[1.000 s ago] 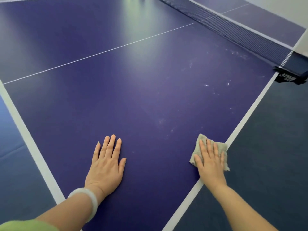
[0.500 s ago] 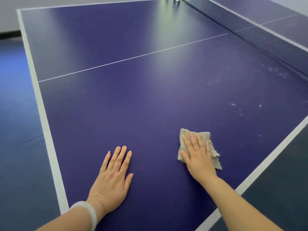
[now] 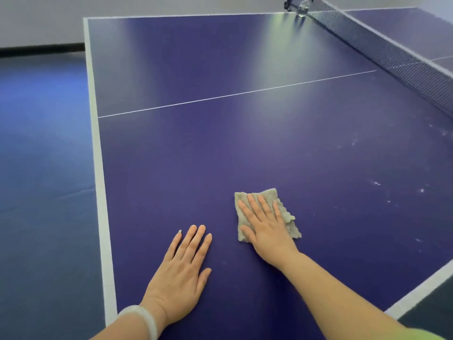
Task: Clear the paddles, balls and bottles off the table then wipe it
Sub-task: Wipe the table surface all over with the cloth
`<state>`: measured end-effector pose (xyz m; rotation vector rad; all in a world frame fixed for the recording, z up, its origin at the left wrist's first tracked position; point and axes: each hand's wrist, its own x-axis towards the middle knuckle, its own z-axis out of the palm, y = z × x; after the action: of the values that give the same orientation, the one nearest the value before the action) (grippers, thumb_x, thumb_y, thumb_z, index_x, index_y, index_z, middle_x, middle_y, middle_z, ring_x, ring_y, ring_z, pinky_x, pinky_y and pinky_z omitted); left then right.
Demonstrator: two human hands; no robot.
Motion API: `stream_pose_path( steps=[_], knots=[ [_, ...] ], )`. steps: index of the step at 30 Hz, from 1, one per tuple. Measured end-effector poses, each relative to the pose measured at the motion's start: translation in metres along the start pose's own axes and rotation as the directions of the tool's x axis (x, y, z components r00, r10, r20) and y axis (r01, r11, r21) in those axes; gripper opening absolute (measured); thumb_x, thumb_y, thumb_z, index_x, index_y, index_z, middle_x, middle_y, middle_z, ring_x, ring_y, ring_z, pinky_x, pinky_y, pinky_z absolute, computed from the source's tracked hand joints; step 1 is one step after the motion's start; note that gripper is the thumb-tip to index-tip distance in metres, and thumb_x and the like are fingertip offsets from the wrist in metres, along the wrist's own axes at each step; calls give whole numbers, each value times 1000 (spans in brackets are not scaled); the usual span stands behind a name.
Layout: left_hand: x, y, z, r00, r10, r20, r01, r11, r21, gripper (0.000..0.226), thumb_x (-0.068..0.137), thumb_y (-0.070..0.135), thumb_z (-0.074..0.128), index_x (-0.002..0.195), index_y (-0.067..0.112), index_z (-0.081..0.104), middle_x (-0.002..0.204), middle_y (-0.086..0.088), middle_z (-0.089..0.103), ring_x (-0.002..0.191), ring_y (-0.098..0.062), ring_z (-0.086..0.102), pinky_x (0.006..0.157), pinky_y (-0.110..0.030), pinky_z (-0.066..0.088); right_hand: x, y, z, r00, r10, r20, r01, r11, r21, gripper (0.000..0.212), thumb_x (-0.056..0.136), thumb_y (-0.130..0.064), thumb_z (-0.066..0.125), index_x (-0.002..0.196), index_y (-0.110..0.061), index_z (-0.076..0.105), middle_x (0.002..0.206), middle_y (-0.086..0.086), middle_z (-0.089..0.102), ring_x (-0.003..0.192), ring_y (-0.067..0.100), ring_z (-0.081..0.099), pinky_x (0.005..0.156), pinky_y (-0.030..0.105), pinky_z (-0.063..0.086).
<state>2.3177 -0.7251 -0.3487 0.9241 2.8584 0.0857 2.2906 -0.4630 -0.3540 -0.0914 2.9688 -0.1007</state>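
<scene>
A dark blue table-tennis table [image 3: 220, 148] with white edge lines fills the view. No paddles, balls or bottles lie on the near half. My right hand [image 3: 266, 229] presses flat on a folded grey cloth [image 3: 284, 212] on the tabletop, fingers spread over it. Palm down and fingers apart, my left hand [image 3: 182, 271] rests on the bare surface just left of the cloth and holds nothing. White dusty specks [image 3: 377, 184] mark the table to the right of the cloth.
The net [image 3: 392, 57] runs along the right side, with its clamp post [image 3: 297, 6] at the far corner. Blue floor [image 3: 44, 168] lies beyond the table's left edge. A white centre line [image 3: 220, 95] crosses the tabletop.
My right hand has slid the cloth leftward from the table's right edge toward my left hand. The view has swung left, and the left hand has stayed planted.
</scene>
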Motion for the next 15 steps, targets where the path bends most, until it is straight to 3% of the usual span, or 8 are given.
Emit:
stream_pose_path(
  steps=[2, 4, 6, 7, 9, 12, 15],
  knots=[
    [0, -1, 1, 1000, 0, -11, 0, 1000, -3, 63, 98, 46, 30, 153, 16, 27, 161, -4, 21, 149, -22, 16, 116, -46, 16, 9, 45, -4, 964, 264, 11, -264, 963, 45, 59, 103, -46, 17, 149, -36, -19, 160, -11, -21, 149, 16, -19, 119, 46, -13],
    [0, -1, 1, 1000, -12, -8, 12, 1000, -3, 63, 99, 48, 30, 153, 16, 26, 161, -3, 20, 150, -20, 15, 116, -45, 15, -3, 78, -9, 827, 560, 44, -561, 819, 120, 60, 103, -46, 17, 153, -32, -13, 163, -5, -14, 150, 19, -14, 120, 51, -8],
    [-1, -1, 0, 998, -63, -10, 63, 998, -13, 66, 98, 50, 30, 153, 14, 26, 162, -2, 18, 150, -17, 13, 117, -44, 15, -21, 83, -8, 712, 699, 66, -699, 697, 158, 61, 102, -47, 13, 154, -29, -12, 164, 0, -11, 150, 22, -12, 119, 53, -5],
    [-1, -1, 0, 996, -85, -7, 85, 996, -18, 68, 98, 51, 31, 153, 12, 26, 162, -2, 18, 150, -16, 13, 117, -44, 15, -28, 73, -5, 698, 714, 57, -713, 685, 151, 61, 101, -47, 12, 154, -28, -13, 164, 1, -12, 150, 23, -13, 119, 54, -5],
    [-1, -1, -1, 995, -98, 4, 98, 995, -18, 70, 98, 52, 32, 153, 10, 26, 162, -3, 18, 150, -17, 14, 117, -45, 15, -36, 36, 2, 777, 629, 10, -626, 772, 105, 62, 101, -46, 11, 152, -27, -17, 163, 2, -15, 150, 24, -15, 119, 54, -6],
    [0, 0, -2, 995, -101, 5, 101, 995, -8, 70, 98, 54, 31, 153, 11, 24, 162, -2, 17, 150, -16, 13, 117, -45, 15, -16, -16, 10, 968, 241, -72, -241, 970, 14, 59, 100, -48, 5, 152, -28, -13, 161, -1, -16, 149, 22, -17, 118, 49, -14],
    [0, 0, -3, 995, -102, -10, 102, 995, -12, 70, 97, 54, 31, 153, 12, 25, 162, -1, 19, 149, -16, 15, 117, -44, 15, 31, -24, 1, 991, -130, -29, 130, 992, -5, 59, 99, -51, 8, 151, -34, -15, 158, -9, -21, 147, 17, -22, 117, 44, -20]
  ],
)
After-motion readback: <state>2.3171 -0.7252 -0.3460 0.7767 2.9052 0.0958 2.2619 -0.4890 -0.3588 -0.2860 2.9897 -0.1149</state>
